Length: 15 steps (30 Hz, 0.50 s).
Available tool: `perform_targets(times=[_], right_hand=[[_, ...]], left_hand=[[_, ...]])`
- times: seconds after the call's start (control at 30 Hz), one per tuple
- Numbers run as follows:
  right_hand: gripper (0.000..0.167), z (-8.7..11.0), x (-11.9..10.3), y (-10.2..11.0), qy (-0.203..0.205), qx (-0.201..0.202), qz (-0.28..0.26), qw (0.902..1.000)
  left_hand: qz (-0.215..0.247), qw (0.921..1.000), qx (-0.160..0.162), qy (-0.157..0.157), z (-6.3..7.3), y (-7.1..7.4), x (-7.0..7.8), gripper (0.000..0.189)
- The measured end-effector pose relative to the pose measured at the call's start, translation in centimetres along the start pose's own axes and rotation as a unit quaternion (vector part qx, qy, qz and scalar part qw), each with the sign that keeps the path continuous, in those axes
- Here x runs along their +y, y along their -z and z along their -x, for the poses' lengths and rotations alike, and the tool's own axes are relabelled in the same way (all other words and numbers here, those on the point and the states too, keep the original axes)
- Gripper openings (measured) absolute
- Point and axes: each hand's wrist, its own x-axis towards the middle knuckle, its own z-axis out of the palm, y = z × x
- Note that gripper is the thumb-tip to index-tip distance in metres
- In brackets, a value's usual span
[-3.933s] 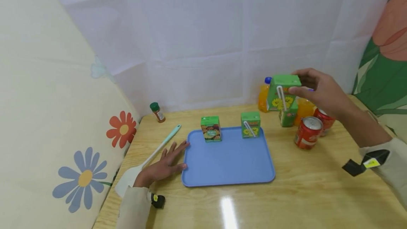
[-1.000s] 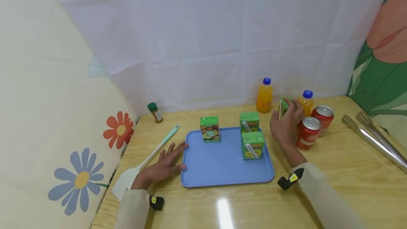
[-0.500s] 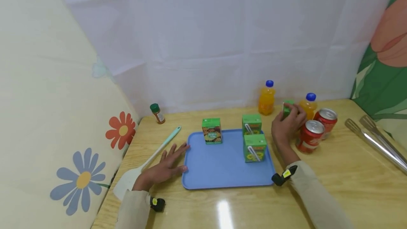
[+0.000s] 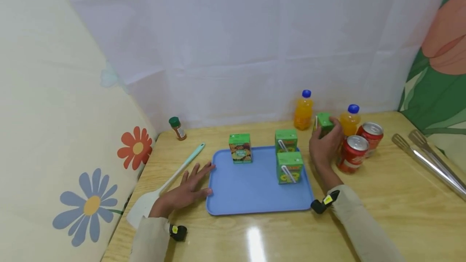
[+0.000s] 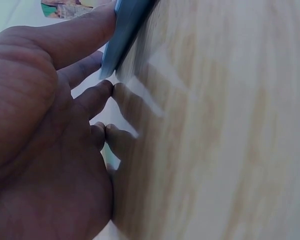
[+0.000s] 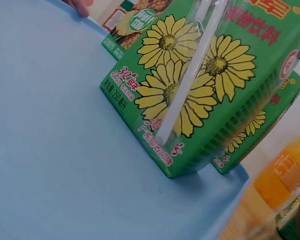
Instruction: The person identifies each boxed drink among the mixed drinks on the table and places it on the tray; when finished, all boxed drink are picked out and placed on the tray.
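Note:
My right hand [image 4: 326,145] grips a green drink carton [image 4: 323,123] beyond the tray's right back corner, thumb on its left and fingers on its right. The left hand [image 4: 185,190] lies with spread, straight fingers against the left rim of the blue tray [image 4: 255,204]. Along the tray's right side stand two green drink cartons with white straws, a front carton [image 4: 289,167] and a back carton [image 4: 285,140]. Another carton with a brown picture [image 4: 240,148] stands at the back left of the tray. In the right wrist view the front carton [image 6: 190,80] shows yellow flowers.
Two orange drink bottles [image 4: 303,110] flank the gripped carton. Red cans [image 4: 353,155] stand close to the right hand. Metal tongs [image 4: 429,163] lie at far right. A white spatula [image 4: 174,177] lies under the left wrist; a small spice jar [image 4: 178,128] stands behind.
The carton carried by my right hand earlier now stands at the tray's right front. The right hand then took hold of another carton and has turned it slightly. The left hand stays put.

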Motion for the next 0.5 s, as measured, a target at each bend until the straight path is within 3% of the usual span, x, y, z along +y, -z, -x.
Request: perform_targets(times=[0.3, 0.5], right_hand=[[0.055, -0.5, 1.0, 0.0, -0.072, -0.045, 0.009, 0.9963], [0.056, -0.6, -0.1, 0.6, -0.057, -0.063, -0.002, 0.9964]], left_hand=[[0.002, 1.0, -0.001, -0.001, 0.1, 0.0, 0.0, 0.074], [0.005, 1.0, 0.0, -0.003, 0.1, 0.1, 0.0, 0.075]])
